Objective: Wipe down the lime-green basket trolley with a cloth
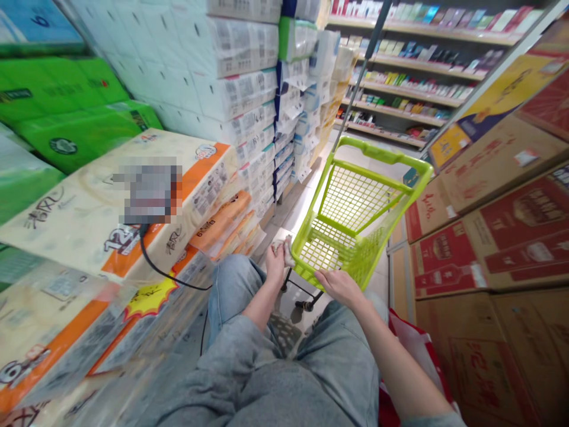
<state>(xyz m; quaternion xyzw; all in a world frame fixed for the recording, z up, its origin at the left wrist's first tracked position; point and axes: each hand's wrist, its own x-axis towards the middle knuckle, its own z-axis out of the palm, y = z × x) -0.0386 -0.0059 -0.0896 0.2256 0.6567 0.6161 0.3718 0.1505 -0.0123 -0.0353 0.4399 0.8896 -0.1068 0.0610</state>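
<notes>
A lime-green plastic shopping basket on wheels stands tilted in the aisle in front of my knees. My left hand is closed on a small white cloth pressed against the basket's near left corner. My right hand rests on the basket's near rim with its fingers curled over the edge. The basket's long dark handle rises toward the upper middle. The basket holds nothing that I can see.
Stacked tissue and toilet-paper packs fill the left side. Brown and red cartons are piled on the right. Shelves of small goods stand at the aisle's far end. A black cable hangs at the left.
</notes>
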